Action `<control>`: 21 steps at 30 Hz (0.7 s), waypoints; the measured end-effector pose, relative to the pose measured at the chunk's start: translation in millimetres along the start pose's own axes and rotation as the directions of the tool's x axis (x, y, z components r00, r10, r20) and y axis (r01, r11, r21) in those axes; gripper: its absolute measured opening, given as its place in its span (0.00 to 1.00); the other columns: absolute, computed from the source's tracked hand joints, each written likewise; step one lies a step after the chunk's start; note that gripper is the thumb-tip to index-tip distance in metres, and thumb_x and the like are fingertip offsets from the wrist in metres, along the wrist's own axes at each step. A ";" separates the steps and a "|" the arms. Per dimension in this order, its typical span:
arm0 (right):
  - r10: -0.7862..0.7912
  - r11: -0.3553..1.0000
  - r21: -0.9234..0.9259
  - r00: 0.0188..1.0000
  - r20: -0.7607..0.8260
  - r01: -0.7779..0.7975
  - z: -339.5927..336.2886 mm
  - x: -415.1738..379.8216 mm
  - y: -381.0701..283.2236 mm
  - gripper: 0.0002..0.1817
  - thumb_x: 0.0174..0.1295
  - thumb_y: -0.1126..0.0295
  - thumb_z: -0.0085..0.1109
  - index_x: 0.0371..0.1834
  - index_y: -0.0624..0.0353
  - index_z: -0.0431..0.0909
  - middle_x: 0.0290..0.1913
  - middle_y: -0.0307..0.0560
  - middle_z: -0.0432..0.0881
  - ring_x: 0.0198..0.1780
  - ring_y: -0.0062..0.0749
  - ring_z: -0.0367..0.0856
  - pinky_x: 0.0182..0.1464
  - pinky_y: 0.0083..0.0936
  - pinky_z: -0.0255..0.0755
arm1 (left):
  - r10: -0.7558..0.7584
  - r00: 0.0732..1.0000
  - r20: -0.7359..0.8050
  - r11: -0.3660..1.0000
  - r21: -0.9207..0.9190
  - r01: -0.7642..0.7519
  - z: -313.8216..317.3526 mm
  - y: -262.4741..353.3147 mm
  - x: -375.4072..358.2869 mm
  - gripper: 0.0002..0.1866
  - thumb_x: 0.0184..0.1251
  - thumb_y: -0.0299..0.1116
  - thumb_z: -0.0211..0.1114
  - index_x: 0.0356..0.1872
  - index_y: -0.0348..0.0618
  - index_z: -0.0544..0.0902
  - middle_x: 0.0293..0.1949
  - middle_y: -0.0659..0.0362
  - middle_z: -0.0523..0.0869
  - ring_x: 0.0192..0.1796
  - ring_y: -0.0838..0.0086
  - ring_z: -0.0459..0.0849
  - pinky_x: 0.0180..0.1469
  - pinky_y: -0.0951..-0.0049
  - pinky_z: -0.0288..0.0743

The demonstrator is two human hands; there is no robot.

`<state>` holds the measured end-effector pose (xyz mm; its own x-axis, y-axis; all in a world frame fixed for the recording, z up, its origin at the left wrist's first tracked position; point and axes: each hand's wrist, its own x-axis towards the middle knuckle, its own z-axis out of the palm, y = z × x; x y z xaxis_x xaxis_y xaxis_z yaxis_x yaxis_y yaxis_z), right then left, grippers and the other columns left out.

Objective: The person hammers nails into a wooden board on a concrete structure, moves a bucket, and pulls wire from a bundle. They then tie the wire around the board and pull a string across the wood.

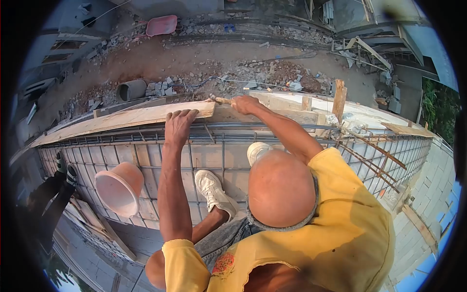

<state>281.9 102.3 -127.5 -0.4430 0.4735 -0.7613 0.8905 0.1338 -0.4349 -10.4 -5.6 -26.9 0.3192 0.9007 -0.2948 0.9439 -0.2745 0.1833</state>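
Observation:
My left hand is closed over the edge of a long plywood board, near the board's right end. The board runs along the far side of the rebar mesh. In my right hand is the handle of a hammer, its head close to the board's right end. Part of the handle is hidden in my fist. My white shoes stand on the mesh between my arms. A pinkish plastic bucket sits tilted on the mesh to my left.
A wooden stake stands upright to the right, near loose rusty rebar. Beyond the board, the ground lies lower, with rubble, a concrete pipe and a red wheelbarrow tray. Another person's legs are at far left.

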 end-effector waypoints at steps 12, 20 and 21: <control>0.167 0.895 0.265 0.281 -0.945 0.359 -117.0 -8.3 -33.8 0.28 0.79 0.57 0.47 0.72 0.67 0.64 0.35 0.65 0.84 0.34 0.58 0.85 0.31 0.48 0.74 | -0.023 0.993 0.116 0.999 -0.047 0.029 -20.9 12.6 -5.7 0.18 0.71 0.31 0.57 0.60 0.56 0.82 0.56 0.62 0.87 0.61 0.62 0.83 0.66 0.54 0.69; -0.110 0.992 -0.076 0.972 -0.206 0.097 20.3 -0.9 -19.7 0.23 0.79 0.56 0.46 0.73 0.44 0.69 0.38 0.58 0.87 0.43 0.60 0.87 0.46 0.54 0.80 | -0.045 0.999 0.020 0.998 -0.044 0.046 -10.7 18.3 -22.2 0.20 0.70 0.31 0.57 0.61 0.55 0.81 0.61 0.60 0.84 0.66 0.61 0.79 0.74 0.48 0.62; -0.142 0.984 -0.139 0.969 -0.201 0.116 -15.7 -12.1 -23.3 0.23 0.79 0.56 0.47 0.74 0.42 0.68 0.38 0.57 0.87 0.42 0.60 0.87 0.45 0.53 0.80 | -0.052 0.998 0.016 0.997 -0.060 0.053 -9.0 18.1 -21.7 0.21 0.68 0.29 0.59 0.62 0.55 0.81 0.62 0.60 0.84 0.67 0.60 0.78 0.75 0.46 0.60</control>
<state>268.2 107.2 -100.7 -0.5352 0.6147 -0.5795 0.8391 0.3073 -0.4489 -1.0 -27.0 -8.7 0.2707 0.9082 -0.3192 0.9528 -0.2053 0.2237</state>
